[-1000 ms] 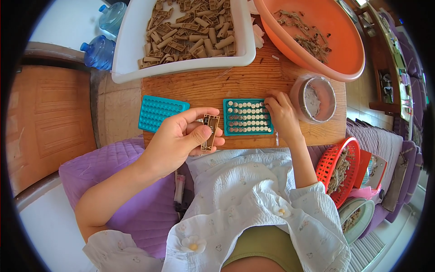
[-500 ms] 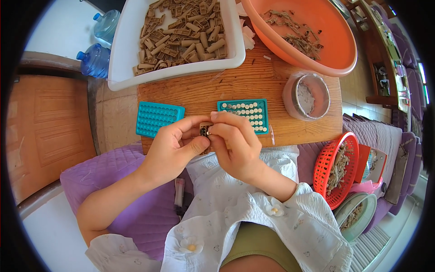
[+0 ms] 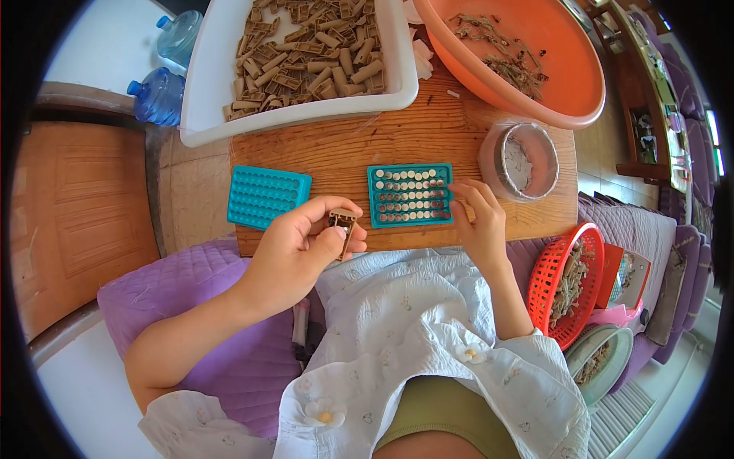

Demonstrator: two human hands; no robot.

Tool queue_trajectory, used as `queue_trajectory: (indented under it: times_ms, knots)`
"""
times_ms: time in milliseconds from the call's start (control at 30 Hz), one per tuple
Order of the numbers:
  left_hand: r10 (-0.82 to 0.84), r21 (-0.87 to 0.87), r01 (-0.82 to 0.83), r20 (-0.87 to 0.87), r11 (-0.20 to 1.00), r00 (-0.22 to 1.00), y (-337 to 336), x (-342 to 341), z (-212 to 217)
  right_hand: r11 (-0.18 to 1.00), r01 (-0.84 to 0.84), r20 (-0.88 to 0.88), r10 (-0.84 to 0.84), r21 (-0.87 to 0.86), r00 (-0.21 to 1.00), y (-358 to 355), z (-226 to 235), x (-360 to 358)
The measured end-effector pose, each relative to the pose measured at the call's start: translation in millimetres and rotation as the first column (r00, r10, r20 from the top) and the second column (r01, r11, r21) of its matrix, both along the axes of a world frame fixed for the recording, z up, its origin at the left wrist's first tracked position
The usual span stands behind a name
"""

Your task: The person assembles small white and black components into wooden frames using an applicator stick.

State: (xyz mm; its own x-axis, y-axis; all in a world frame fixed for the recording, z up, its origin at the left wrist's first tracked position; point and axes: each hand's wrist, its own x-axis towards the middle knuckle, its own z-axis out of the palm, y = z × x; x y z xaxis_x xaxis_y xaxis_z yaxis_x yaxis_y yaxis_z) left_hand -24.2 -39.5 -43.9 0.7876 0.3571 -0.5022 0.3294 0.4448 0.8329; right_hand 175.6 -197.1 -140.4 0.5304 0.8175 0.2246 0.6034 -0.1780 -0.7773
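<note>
My left hand (image 3: pixel 310 241) is closed around a small brown plastic housing (image 3: pixel 342 221) with dark and shiny parts inside, held upright above the table's front edge. My right hand (image 3: pixel 482 218) reaches to the right edge of a teal tray (image 3: pixel 410 224), its fingers slightly bent and apart, with nothing visible between them. Rows of small round discs, white and silvery, fill much of that tray. To the left lies a second teal tray (image 3: pixel 267 197), whose rows of round pockets show no discs.
On the wooden table (image 3: pixel 336 161) stand a white bin (image 3: pixel 298 121) of brown plastic housings, an orange basin (image 3: pixel 512 96) with tangled small brownish parts, and a clear round tub (image 3: pixel 520 161). A red basket (image 3: pixel 541 287) and a pale green basin (image 3: pixel 623 359) stand at my right.
My right hand has left the brown housing and moved right to the disc tray's edge. My left hand still holds the housing, now more in view.
</note>
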Motion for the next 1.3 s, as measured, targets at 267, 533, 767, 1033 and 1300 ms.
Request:
queue_trajectory:
  times_ms: [267, 533, 767, 1033, 1300]
  knots:
    - [-0.052, 0.034, 0.052, -0.009, 0.998, 0.999, -3, 2, 1, 0.978, 0.047, 0.299, 0.016, -0.204, 0.954, -27, -37, -4]
    - [-0.077, 0.087, 0.076, -0.001, 0.993, 0.997, -8, 0, 3, 0.989, 0.139, 0.051, -0.137, -0.045, 0.989, -14, -8, -16]
    - [-0.169, 0.157, 0.178, -0.068, 0.972, 0.983, -8, 1, 5, 0.954, -0.079, 0.03, 0.074, 0.289, 0.997, 28, 56, -71]
    - [-0.108, 0.252, 0.107, -0.01, 0.962, 0.994, -13, -3, -5, 0.905, -0.142, 0.125, 0.1, 0.401, 0.987, 35, 40, -87]
    - [-0.023, -0.091, 0.021, -0.014, 0.996, 1.0, -8, -3, -5, 0.916, -0.259, 0.028, 0.263, 0.305, 0.964, 29, 37, -84]
